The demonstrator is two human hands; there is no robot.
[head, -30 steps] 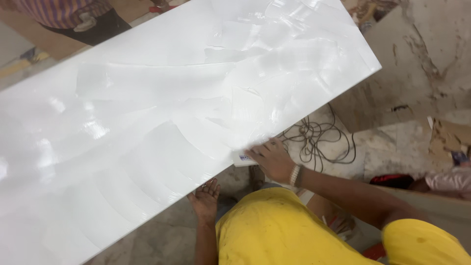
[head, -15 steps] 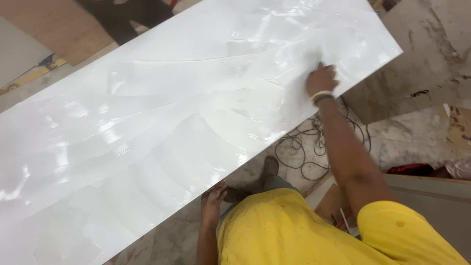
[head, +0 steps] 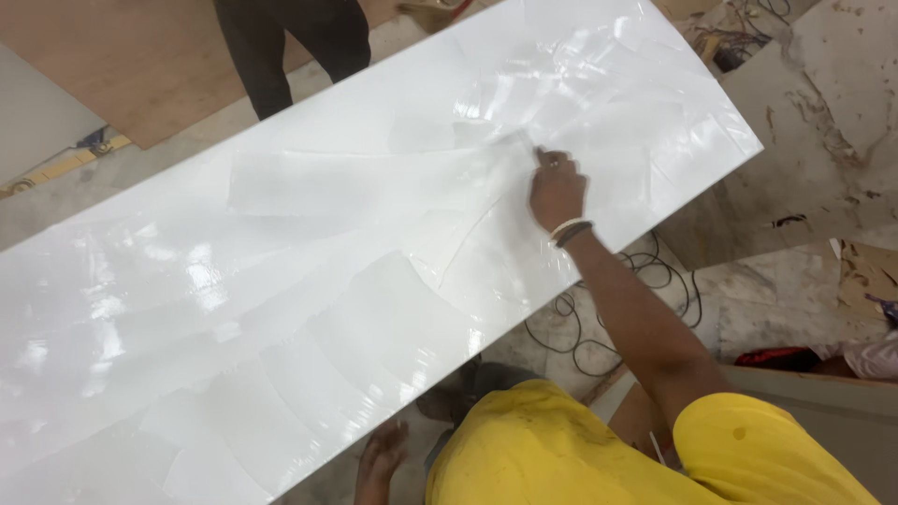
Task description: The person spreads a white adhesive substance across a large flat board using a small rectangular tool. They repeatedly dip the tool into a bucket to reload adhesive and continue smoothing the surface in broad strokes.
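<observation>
With my right hand (head: 557, 192) closed on a small, barely visible spreader pressed flat to the wet white panel (head: 281, 262) before me, and my left hand (head: 382, 458) loose, empty below its edge, I judge spreading mid-way; next stroke needs even pressure.

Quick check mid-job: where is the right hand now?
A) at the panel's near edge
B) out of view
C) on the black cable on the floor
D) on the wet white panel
D: the right hand presses on the glossy white panel, well in from its edges.
</observation>
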